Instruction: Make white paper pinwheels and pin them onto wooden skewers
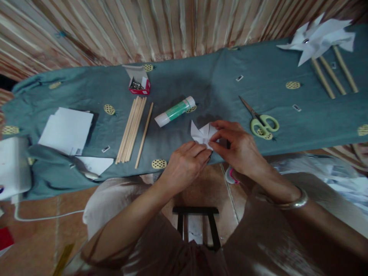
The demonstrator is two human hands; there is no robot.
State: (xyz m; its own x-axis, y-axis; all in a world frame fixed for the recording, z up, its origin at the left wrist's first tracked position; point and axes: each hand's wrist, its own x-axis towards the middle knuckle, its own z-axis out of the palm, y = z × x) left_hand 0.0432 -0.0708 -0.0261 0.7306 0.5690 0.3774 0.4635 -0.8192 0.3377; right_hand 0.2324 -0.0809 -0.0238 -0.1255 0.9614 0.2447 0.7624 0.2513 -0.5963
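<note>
Both hands meet over the near edge of the worktop, close together and clamped on the same thing, a small white paper pinwheel with folded blades. The left hand has its fingers curled over the pinwheel's near side, while the right hand pinches its right side between thumb and fingers; a silvery bangle circles the right wrist. The pinwheel sits just in front of the person, near the middle of the worktop's near edge, and the fingers hide part of it. Just beyond it, to the left, a glue stick with a green label lies slantwise. Right of the right hand rest scissors with pale green handles, their blades together and pointing away to the left. On the left side a bundle of wooden sticks lies side by side, with a single stick just apart on its right. Beyond the bundle stands a small red box, lid raised, holding small metal pieces. Further left, white paper sheets lie stacked near a white device. At the far right corner, white pinwheels on sticks lie overlapping one another on the patterned green-blue cloth.
</note>
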